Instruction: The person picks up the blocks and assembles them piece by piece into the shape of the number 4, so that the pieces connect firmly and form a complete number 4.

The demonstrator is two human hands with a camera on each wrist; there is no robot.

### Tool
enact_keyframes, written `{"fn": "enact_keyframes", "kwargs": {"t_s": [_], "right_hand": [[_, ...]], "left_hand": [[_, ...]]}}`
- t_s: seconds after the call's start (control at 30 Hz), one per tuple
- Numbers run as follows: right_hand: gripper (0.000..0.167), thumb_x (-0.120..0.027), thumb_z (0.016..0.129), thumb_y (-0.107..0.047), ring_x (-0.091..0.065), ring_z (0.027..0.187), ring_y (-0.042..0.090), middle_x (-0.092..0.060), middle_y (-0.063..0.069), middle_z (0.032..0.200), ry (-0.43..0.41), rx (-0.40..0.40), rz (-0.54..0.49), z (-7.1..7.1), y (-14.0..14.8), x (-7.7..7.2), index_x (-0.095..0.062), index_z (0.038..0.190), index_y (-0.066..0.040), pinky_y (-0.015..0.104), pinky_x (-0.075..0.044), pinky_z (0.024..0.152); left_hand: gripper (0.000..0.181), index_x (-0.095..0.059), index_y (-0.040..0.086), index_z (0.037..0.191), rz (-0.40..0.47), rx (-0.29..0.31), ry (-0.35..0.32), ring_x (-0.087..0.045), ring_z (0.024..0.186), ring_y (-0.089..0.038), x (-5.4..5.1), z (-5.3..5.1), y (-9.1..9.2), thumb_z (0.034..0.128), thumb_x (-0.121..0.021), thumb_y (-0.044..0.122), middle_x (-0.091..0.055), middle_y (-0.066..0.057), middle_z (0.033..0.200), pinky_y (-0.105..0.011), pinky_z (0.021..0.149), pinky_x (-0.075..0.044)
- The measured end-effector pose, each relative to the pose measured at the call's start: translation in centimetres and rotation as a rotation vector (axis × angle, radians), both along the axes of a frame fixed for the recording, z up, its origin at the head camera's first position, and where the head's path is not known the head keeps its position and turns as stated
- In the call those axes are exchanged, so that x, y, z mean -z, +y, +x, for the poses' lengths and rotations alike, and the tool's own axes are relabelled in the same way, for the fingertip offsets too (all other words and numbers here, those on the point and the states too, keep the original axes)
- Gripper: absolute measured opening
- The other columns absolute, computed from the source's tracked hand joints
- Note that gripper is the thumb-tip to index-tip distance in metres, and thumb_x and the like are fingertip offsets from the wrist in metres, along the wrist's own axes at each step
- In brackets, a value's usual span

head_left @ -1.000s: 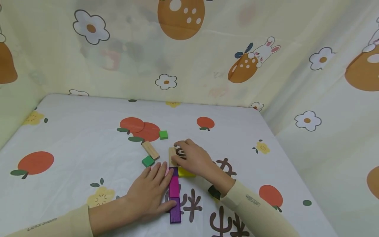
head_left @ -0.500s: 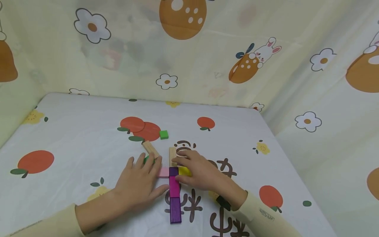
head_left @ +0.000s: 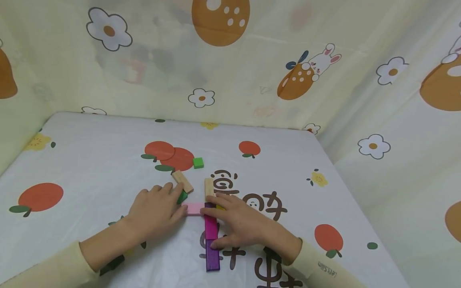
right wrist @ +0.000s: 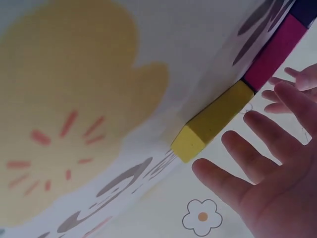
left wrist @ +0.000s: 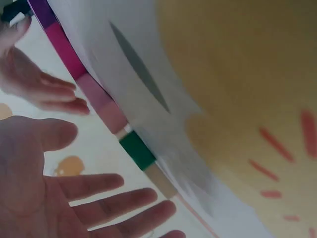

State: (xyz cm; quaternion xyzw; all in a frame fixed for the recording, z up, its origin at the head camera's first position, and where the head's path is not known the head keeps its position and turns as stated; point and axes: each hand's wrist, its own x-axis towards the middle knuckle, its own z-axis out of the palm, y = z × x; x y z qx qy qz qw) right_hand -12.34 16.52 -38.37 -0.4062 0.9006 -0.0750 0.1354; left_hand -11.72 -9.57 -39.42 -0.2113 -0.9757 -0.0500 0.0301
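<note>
A column of a purple block [head_left: 213, 256], a magenta block [head_left: 210, 227], a dark purple block and a natural wood block [head_left: 209, 189] lies on the cloth. A pink block [head_left: 195, 209] joins it on the left; a yellow block [right wrist: 213, 124] on the right is mostly hidden in the head view. My left hand [head_left: 153, 210] has its fingers spread at the green block [head_left: 182, 197], thumb near the pink block's left end. Over the column, my right hand [head_left: 239, 220] has its fingers extended, fingertips at the dark purple block and thumb at the purple one.
Another natural wood block [head_left: 183, 181] lies slanted beyond the green block, with a light green block [head_left: 198, 163] farther back. A patterned cloth [head_left: 97, 160] covers the table, and patterned curtains [head_left: 162, 72] stand behind and at the sides.
My left hand has moved left, off the column, uncovering the pink block. My right hand has come nearer from the far wood block and now covers part of the column and most of the yellow block.
</note>
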Motion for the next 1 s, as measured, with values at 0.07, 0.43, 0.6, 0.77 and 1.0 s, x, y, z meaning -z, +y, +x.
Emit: {"fn": "enact_keyframes", "kwargs": {"t_s": [0.07,0.43,0.6,0.77,1.0], "right_hand": [[0.078,-0.073,0.088,-0.061,-0.028,0.158,0.025,-0.035,0.001,0.168,0.000,-0.005,0.007,0.1,0.0,0.1,-0.049,0.154,-0.030,0.050,-0.029,0.126],[0.076,-0.068,0.092,-0.062,-0.028,0.158,0.022,-0.030,0.003,0.170,-0.023,-0.004,0.023,0.2,-0.2,0.3,-0.048,0.156,-0.026,0.048,-0.032,0.124],[0.077,-0.069,0.091,-0.061,-0.029,0.157,0.024,-0.031,0.002,0.170,-0.011,0.000,0.031,0.3,-0.3,0.3,-0.047,0.156,-0.027,0.048,-0.033,0.124],[0.077,-0.070,0.091,-0.061,-0.027,0.158,0.025,-0.030,0.000,0.170,-0.032,0.017,0.041,0.4,-0.3,0.3,-0.045,0.157,-0.029,0.049,-0.033,0.124],[0.078,-0.070,0.091,-0.061,-0.026,0.159,0.026,-0.030,0.001,0.170,-0.029,0.019,0.052,0.4,-0.2,0.4,-0.045,0.157,-0.030,0.049,-0.032,0.125]], "left_hand": [[0.054,-0.062,0.004,0.136,0.009,0.010,0.002,-0.071,0.093,-0.033,-0.1,-0.3,-0.2,0.0981,-0.063,0.042,-0.071,-0.014,0.114,-0.047,0.070,-0.060],[0.022,-0.072,0.009,0.106,0.018,0.073,0.088,-0.059,0.064,-0.020,0.5,-1.4,-0.5,0.0909,-0.075,0.025,-0.066,-0.005,0.082,-0.035,0.055,-0.053],[0.020,-0.072,0.009,0.101,0.017,0.097,0.112,-0.059,0.063,-0.020,0.5,-1.5,-0.5,0.0888,-0.078,0.023,-0.066,-0.004,0.079,-0.034,0.055,-0.052],[0.021,-0.073,0.009,0.101,0.011,0.105,0.110,-0.060,0.063,-0.019,0.6,-1.6,-0.4,0.0876,-0.081,0.022,-0.067,-0.003,0.079,-0.034,0.056,-0.053],[0.027,-0.073,0.008,0.106,-0.016,0.099,0.080,-0.061,0.065,-0.018,0.8,-1.9,-0.2,0.0864,-0.083,0.024,-0.070,-0.003,0.082,-0.034,0.060,-0.055]]}}
